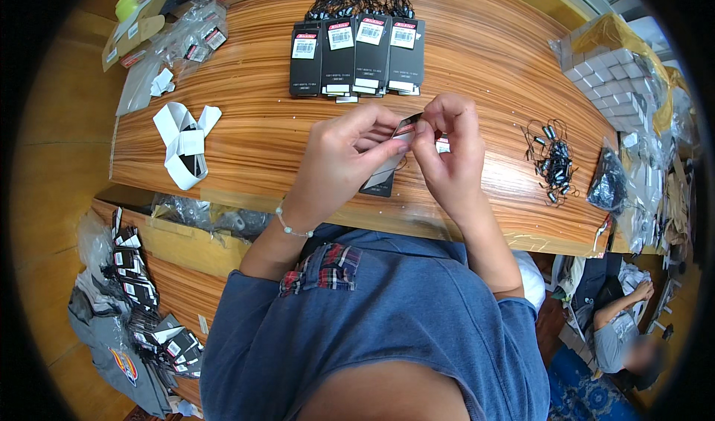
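Observation:
Over the front of the wooden table, my left hand [344,157] is closed on a hang tag [385,166] with a pale face, held tilted between thumb and fingers. My right hand [451,147] pinches at the top end of that tag, its thumb and fingertips pressed together; a thin cord there is too small to make out. Beneath my hands lies a black hang tag [380,189], partly covered. A small white label [443,145] shows behind my right fingers. Beyond my hands, several stacks of black hang tags [357,60] with white stickers stand side by side, their black cords [354,0] bunched at the far end.
A white label strip [177,171] lies curled at left. Loose black cords [553,160] are heaped at right, beside a black plastic-wrapped bundle [607,179] and stacked white boxes [607,71]. More tags [167,339] lie on a lower surface at left. Another person [618,339] sits at lower right.

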{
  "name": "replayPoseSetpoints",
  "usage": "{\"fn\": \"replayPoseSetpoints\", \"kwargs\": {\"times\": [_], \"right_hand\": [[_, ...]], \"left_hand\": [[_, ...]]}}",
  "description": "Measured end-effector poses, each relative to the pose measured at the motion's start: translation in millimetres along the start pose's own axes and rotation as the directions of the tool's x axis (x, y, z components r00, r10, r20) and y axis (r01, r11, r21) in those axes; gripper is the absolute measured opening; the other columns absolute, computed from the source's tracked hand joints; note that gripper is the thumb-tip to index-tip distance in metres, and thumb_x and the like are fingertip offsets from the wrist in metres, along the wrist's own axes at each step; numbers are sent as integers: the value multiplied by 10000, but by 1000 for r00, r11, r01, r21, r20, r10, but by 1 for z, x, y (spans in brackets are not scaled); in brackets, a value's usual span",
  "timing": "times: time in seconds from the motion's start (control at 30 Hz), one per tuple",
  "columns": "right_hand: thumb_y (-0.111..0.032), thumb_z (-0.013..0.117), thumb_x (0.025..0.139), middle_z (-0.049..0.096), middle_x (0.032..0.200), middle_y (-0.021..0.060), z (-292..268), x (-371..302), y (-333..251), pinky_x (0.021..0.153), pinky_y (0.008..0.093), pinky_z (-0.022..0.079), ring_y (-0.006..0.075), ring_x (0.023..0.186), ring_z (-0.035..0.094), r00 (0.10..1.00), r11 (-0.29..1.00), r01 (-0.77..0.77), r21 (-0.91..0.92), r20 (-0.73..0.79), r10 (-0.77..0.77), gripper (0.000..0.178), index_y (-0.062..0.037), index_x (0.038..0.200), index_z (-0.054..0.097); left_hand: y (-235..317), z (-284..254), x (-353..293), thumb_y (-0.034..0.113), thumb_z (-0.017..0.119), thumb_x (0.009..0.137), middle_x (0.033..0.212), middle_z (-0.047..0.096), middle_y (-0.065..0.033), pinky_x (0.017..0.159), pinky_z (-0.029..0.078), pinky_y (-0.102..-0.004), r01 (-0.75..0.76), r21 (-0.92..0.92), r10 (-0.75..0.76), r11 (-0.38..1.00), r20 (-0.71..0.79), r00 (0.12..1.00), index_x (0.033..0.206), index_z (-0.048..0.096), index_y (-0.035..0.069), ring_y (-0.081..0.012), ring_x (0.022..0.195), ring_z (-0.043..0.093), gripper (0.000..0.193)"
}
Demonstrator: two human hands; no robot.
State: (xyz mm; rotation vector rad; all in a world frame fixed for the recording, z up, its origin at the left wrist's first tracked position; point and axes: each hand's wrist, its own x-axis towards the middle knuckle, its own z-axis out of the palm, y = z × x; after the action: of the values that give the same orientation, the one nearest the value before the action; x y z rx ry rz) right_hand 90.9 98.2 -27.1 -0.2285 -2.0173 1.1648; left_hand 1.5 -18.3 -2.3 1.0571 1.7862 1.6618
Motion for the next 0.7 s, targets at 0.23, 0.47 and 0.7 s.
{"fn": "replayPoseSetpoints", "kwargs": {"times": [0.23, 0.47, 0.7], "right_hand": [[54, 533, 769, 505, 700, 52, 4, -3, 2, 543, 246, 403, 98, 602, 479, 997, 984, -69, 162, -28, 75, 235, -2, 985, 461], [31, 478, 829, 491, 699, -5, -6, 5, -10, 653, 182, 355, 54, 684, 456, 948, 854, -312, 415, 189, 255, 255, -8, 1070, 408], [33, 425, 843, 515, 704, 20, -13, 11, -12, 581, 201, 384, 73, 636, 478, 883, 583, -466, 666, 306, 356, 266, -29, 1092, 358]], "left_hand": [[-2, 2, 0, -23, 623, 756, 845, 631, -79, 654, 522, -232, -72, -16, 71, 997, -49, 996, 883, 597, -28, -121, 772, 615, 130], [-7, -8, 8, 22, 647, 697, 808, 623, -78, 600, 492, -266, -460, 471, 500, 752, 46, 865, 873, 637, 29, -201, 727, 610, 176], [-1, -5, 11, 53, 648, 654, 801, 629, -39, 594, 493, -271, -584, 547, 624, 600, 136, 769, 871, 651, 79, -191, 721, 605, 219]]}}
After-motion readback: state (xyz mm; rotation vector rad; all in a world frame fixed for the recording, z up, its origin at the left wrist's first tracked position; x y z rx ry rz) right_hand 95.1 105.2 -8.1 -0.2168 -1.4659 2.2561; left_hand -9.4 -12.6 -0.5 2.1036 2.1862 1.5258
